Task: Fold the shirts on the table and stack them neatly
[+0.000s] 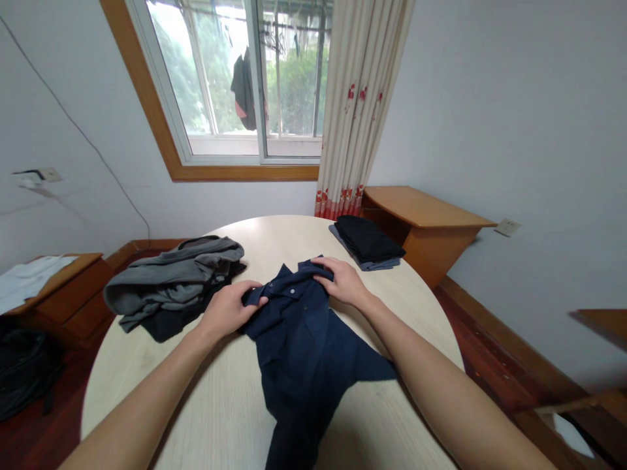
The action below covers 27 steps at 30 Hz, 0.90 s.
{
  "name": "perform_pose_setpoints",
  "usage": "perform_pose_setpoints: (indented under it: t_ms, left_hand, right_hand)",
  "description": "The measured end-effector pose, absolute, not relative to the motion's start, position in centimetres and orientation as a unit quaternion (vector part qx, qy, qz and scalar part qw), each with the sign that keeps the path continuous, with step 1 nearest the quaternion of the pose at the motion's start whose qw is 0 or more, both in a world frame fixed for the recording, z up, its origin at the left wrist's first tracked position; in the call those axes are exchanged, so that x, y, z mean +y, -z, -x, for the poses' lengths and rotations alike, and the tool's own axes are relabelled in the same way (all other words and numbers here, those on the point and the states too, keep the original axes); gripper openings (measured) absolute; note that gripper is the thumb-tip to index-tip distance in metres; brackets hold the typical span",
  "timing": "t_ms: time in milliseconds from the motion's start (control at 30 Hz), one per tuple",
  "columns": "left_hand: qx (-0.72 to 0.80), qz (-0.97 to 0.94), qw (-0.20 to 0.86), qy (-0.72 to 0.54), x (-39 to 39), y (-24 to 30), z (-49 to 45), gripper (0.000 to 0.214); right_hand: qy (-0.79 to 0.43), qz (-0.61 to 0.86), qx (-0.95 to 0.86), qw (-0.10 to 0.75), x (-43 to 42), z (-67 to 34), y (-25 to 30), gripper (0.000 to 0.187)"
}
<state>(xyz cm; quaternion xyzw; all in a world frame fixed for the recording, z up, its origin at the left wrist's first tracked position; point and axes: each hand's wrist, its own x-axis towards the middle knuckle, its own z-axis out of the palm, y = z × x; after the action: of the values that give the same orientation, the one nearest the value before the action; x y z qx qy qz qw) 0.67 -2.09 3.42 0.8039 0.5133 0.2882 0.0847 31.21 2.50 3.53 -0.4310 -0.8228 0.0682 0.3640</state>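
A dark navy shirt [308, 346] with a collar and small light buttons lies rumpled across the middle of the round table, its lower part running toward me and off the bottom of the view. My left hand [232, 307] pinches the cloth at the shirt's upper left, thumb and fingers closed on it. At the upper right, by the collar, my right hand [340, 279] grips the fabric with curled fingers. One corner of cloth points right, beneath my right forearm.
On the pale round table [274, 235], a heap of grey and black clothes [181, 281] lies left and a folded dark stack [367, 241] lies back right. A wooden desk [426, 209] stands behind, beside a curtain [362, 98]. A black bag [27, 372] rests at far left.
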Motion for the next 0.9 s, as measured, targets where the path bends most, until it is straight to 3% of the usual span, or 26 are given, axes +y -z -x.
perform_pose_setpoints:
  t_ms: [167,333,467,567,700,833,900]
  left_hand:
    - [0.509,-0.812,0.113,-0.261,-2.3,-4.2,-0.6,0.031]
    - [0.425,-0.854,0.113,-0.279,-2.3,-4.2,-0.5,0.035]
    - [0.461,-0.815,0.205,-0.284,-1.8,-2.8,-0.2,0.036]
    - [0.467,-0.788,0.264,-0.303,-1.4,-1.6,-0.3,0.036]
    - [0.437,-0.746,0.278,-0.418,-1.0,-1.4,-0.6,0.037]
    - [0.435,-0.634,0.202,-0.606,-1.0,-2.9,-0.3,0.046]
    - [0.438,-0.577,0.156,-0.672,-1.2,-3.8,-0.1,0.043]
  right_hand:
    - [0.01,0.473,-0.795,0.379,2.7,-32.1,-3.8,0.021]
    - [0.035,0.473,-0.749,0.463,2.7,-32.5,-4.1,0.017]
    - [0.015,0.465,-0.727,0.505,2.9,-32.6,-4.0,0.016]
    - [-0.012,0.444,-0.748,0.494,3.2,-32.8,-4.0,0.024]
    - [-0.103,0.401,-0.783,0.464,3.5,-33.2,-3.9,0.042]
    - [-0.309,0.391,-0.783,0.372,3.7,-33.2,-3.6,0.076]
    - [-0.365,0.396,-0.783,0.311,3.6,-33.1,-3.4,0.082]
